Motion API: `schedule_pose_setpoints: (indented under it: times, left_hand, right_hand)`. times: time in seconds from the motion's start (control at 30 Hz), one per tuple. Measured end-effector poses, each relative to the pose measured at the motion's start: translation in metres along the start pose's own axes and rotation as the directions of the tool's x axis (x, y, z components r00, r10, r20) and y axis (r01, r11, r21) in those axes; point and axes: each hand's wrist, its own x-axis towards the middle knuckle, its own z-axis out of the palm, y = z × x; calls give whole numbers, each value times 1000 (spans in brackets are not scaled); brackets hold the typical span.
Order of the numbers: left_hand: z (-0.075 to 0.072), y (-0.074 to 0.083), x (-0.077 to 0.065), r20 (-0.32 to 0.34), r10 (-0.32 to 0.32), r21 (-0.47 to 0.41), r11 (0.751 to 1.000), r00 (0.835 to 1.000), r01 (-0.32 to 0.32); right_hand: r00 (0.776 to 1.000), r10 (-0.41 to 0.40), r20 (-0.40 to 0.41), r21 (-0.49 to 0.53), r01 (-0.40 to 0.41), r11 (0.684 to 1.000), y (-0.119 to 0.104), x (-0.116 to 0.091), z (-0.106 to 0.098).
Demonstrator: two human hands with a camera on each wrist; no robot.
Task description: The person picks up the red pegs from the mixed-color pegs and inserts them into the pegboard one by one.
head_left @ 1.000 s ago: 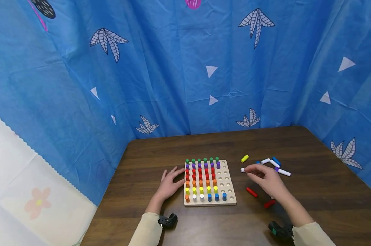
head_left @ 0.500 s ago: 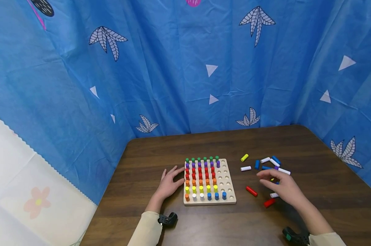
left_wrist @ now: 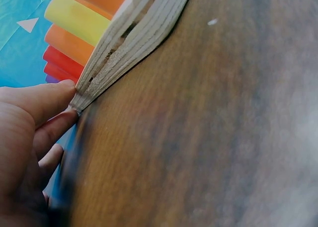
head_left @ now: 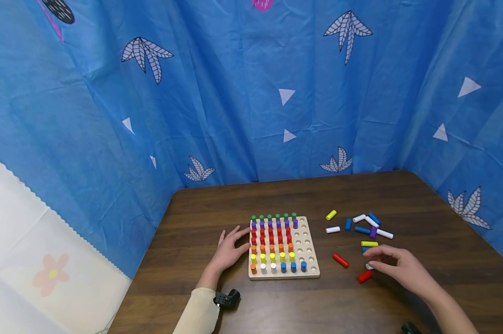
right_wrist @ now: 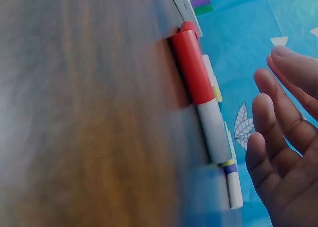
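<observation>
A pale wooden pegboard [head_left: 276,277] lies on the table, with rows of green, purple, red, orange, yellow, white and blue pegs upright in it. My left hand [head_left: 228,253] touches its left edge with thumb and fingertips, fingers extended. The left wrist view shows the thumb at the board's edge [left_wrist: 124,48]. My right hand [head_left: 403,270] hovers over loose pegs to the right, fingers loosely bent and nothing between them. Nearest to it are a red peg [right_wrist: 193,68] and a white peg [right_wrist: 212,130], the white one partly hidden by fingers in the head view.
Loose blue, white and purple pegs [head_left: 373,232] lie clustered behind the right hand, beside a yellow peg [head_left: 369,243]. Separate from them are a white peg [head_left: 333,229], a yellow peg [head_left: 331,215] and a red peg [head_left: 340,260]. A blue curtain [head_left: 243,93] hangs behind the table.
My right hand has moved right and toward me, from above the white peg near the board to the white and red pegs. The left hand and pegboard stay in place.
</observation>
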Motion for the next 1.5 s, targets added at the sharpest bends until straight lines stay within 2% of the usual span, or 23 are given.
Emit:
schedule_pose_setpoints:
  times: [0.13, 0.47, 0.7, 1.0, 1.3, 1.5]
  left_hand:
    - [0, -1, -1, 4, -6, 5, 1000, 1000, 6]
    - [-1, 0, -2, 4, -4, 4, 1000, 1000, 4]
    - [-1, 0, -3, 7, 10, -1, 1000, 1000, -10]
    - [-2, 2, -3, 8, 19, -6, 1000, 1000, -19]
    - [-3, 2, -3, 6, 19, -8, 1000, 1000, -19]
    - [-3, 2, -3, 3, 21, -8, 1000, 1000, -21]
  right_hand:
    - [999, 1, 50, 26, -2, 1000, 6, -4, 0]
    - [996, -37, 84, 9, 37, 999, 16, -8, 1]
    - [997, -44, 56, -10, 44, 999, 20, -9, 5]
    - [998, 64, 19, -115, -62, 991, 17, -9, 13]
    - [998, -52, -45, -135, 45, 990, 17, -9, 16]
    - [994, -92, -57, -150, 83, 985, 22, -8, 19]
